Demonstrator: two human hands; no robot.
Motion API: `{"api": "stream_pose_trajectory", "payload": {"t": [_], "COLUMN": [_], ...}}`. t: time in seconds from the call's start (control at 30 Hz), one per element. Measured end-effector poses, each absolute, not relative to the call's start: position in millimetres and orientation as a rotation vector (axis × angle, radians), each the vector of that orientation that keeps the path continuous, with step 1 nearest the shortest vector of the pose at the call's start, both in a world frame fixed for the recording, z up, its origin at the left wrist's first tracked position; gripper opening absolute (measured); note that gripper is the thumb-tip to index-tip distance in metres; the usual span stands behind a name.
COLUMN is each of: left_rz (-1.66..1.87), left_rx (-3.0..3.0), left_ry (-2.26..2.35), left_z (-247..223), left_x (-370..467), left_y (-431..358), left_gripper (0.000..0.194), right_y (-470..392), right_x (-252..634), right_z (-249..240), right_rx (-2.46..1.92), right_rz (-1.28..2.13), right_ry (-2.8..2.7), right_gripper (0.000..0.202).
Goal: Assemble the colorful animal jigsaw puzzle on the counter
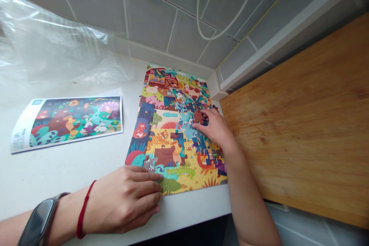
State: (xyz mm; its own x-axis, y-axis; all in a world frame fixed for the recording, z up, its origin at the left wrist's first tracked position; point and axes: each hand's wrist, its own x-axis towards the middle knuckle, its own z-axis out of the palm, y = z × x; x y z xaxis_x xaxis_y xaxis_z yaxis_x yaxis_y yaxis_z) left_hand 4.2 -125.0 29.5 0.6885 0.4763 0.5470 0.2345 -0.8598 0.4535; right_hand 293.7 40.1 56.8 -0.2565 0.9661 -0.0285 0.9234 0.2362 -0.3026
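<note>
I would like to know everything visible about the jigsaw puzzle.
The jigsaw puzzle lies flat on the white table and looks like printed cardboard. It shows cartoon animals, a red barn at the far end, yellow ground nearer. Other pieces, some joined, lie on top. The left hand rests at its near-left corner; the right hand is among those pieces.

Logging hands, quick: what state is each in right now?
Left hand: open, at the near-left corner of the colourful rectangular jigsaw puzzle.
Right hand: at a brown jigsaw piece; grip cannot be told.
</note>
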Motion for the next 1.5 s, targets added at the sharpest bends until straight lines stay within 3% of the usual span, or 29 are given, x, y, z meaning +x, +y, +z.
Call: {"api": "stream_pose_trajectory", "payload": {"t": [0.27, 0.47, 0.63, 0.83, 0.9, 1.03, 1.5], "left_rz": [0.965, 0.96, 0.942, 0.949, 0.951, 0.942, 0.943], "left_rx": [2.534, 2.519, 2.519, 2.52, 2.519, 2.522, 2.528], "left_ry": [0.547, 0.542, 0.547, 0.55, 0.554, 0.551, 0.551], "left_z": [28.2, 30.8, 30.4, 30.5, 30.1, 29.9, 30.1], "left_x": [4.6, 5.2, 4.5, 3.9, 4.3, 4.4, 3.5], "left_y": [-125.6, -123.4, -124.1, -125.0, -124.8, -124.7, -123.6], "left_gripper": [0.019, 0.02, 0.018, 0.018, 0.018, 0.02, 0.019], "right_y": [42.3, 43.5, 38.9, 20.7, 13.8, 7.3, 7.2], "right_x": [294.2, 288.2, 283.2, 262.8, 253.4, 243.0, 238.7], "right_z": [49.2, 55.8, 63.7, 64.5, 62.7, 60.0, 55.3], "right_rx": [-1.658, -1.435, -1.361, -1.212, -1.215, -1.228, -1.318], "right_rz": [0.442, 0.569, 0.672, 1.341, 1.435, 1.348, 1.239], "right_ry": [-2.27, -2.125, -1.944, -1.918, -2.013, -2.198, -2.312], "right_gripper": [0.048, 0.006, 0.013, 0.034, 0.029, 0.016, 0.011]}}
